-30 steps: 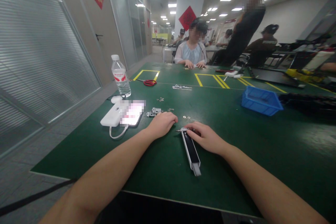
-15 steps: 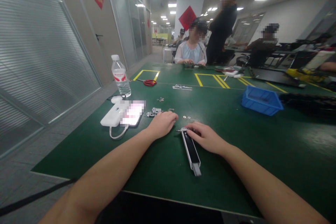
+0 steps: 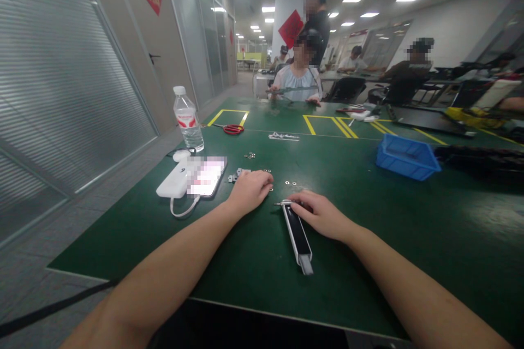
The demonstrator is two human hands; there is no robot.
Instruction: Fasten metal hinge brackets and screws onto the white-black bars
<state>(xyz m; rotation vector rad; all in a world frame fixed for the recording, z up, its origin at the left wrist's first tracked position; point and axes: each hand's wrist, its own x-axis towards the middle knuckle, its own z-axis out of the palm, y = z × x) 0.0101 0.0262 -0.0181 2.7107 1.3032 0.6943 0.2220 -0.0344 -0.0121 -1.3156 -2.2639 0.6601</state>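
Note:
My left hand (image 3: 250, 192) rests low over the table with its fingers curled together. A small metal washer (image 3: 271, 190) shows right at its fingertips. Partly behind that hand lie grey metal brackets (image 3: 234, 177). My right hand (image 3: 323, 212) is closed around the far end of a long, narrow black-and-white part (image 3: 298, 232). The part lies slanted on the table, a grey tab (image 3: 305, 265) jutting from its near end. A thin metal pin or screw (image 3: 277, 203) sticks out leftward at the far end. Two washers (image 3: 290, 183) lie just beyond my hands.
More washers (image 3: 250, 155) lie farther back. To the left are a white power bank (image 3: 174, 180), a phone (image 3: 215, 177) and a water bottle (image 3: 190, 125). Red-handled scissors (image 3: 233, 129) and thin metal strips (image 3: 284, 136) lie beyond. A blue bin (image 3: 407, 161) stands right. A person (image 3: 298, 79) sits opposite.
My left hand has drawn back slightly to the left, and a washer now shows at its fingertips. My right hand stays put. The person opposite has raised a long object; the standing person moved left.

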